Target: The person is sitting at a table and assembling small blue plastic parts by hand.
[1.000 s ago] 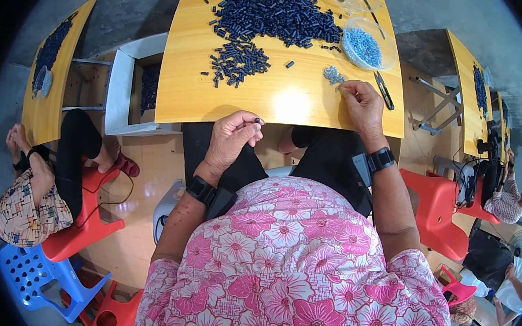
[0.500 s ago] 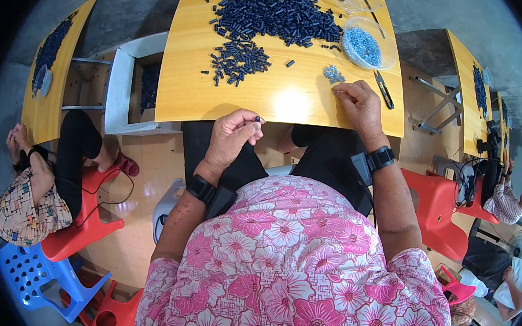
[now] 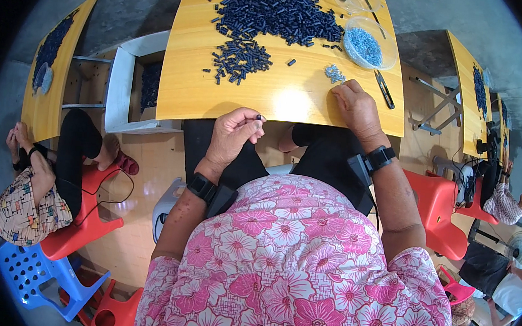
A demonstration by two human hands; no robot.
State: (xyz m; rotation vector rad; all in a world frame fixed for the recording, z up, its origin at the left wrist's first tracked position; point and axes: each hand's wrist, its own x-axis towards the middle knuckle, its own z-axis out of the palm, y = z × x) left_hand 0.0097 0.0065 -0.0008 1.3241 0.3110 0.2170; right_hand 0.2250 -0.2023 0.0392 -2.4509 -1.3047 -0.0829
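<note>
Because the small dark cylindrical plastic piece (image 3: 258, 117) sits only in a fingertip pinch of the left hand (image 3: 231, 137), held in the air just off the near edge of the glossy yellow wooden table (image 3: 187, 83) and above the lap, a slack grip would likely drop it between the knees to the tiled floor (image 3: 141, 166). The left hand is curled nearly closed, thumb and forefinger meeting on the piece.

The right hand (image 3: 354, 106) lies knuckles-up on the tabletop, fingers bent down onto the wood just beside a little cluster of tiny pale blue beads (image 3: 334, 74); whether it has hold of one I cannot tell. A sideways sweep there could scatter the cluster. A black-handled slim tool (image 3: 384, 90) lies just right of that hand, close to the table's right edge, so a nudge might push it over.

Further back, a clear shallow round dish of pale blue beads (image 3: 368, 44) stands near the right edge. A big heap of dark blue plastic pieces (image 3: 279, 8) covers the far middle, and a smaller pile of them (image 3: 239, 60) lies nearer.

Open room: a bare strip of wood runs along the near edge between the hands. On the left a grey open box (image 3: 123, 85) stands against the table, and to the right is a red plastic chair (image 3: 441, 205).
</note>
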